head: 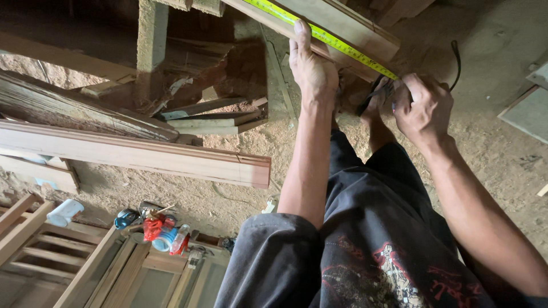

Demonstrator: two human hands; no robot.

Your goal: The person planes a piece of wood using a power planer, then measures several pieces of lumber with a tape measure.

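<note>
A: Sawdust floor [502, 148], workshop clutter all round. Far and centre, a plank [348, 25] running slantwise, with a yellow tape [319, 35] stretched along its top face.

B: Left hand [311, 68]?

A: Flat on the plank, fingers pointing far, pressing the tape down. Closed round nothing; just pinning.

B: And the right hand [425, 105]?

A: Just right of it, near the plank's edge, curled shut on something thin and dark, likely a pencil [374, 97]. Tip near the tape, though hard to tell whether touching. Black cord [456, 60] looping behind the knuckles.

B: Risks from here?

A: Probably tape slip first. Held by one finger's pressure only, so any easing of the left hand could shift the reading and throw the mark off. Also a skewed tape: not clearly parallel to the plank edge, which would lengthen the measure.

B: Anything else?

A: Plank possibly unsteady; support hidden, so can't say. Leaning weight on it might rock it mid-mark. Loose offcuts [211, 117] to the left on the floor, plus a long moulded board [137, 157] nearer and left: easy to trip on when stepping back.

B: Near left?

A: Frames [85, 268] with a red packet [153, 228] and small bottles [174, 238] on top, well apart from the hands. No bearing on the marking.
</note>
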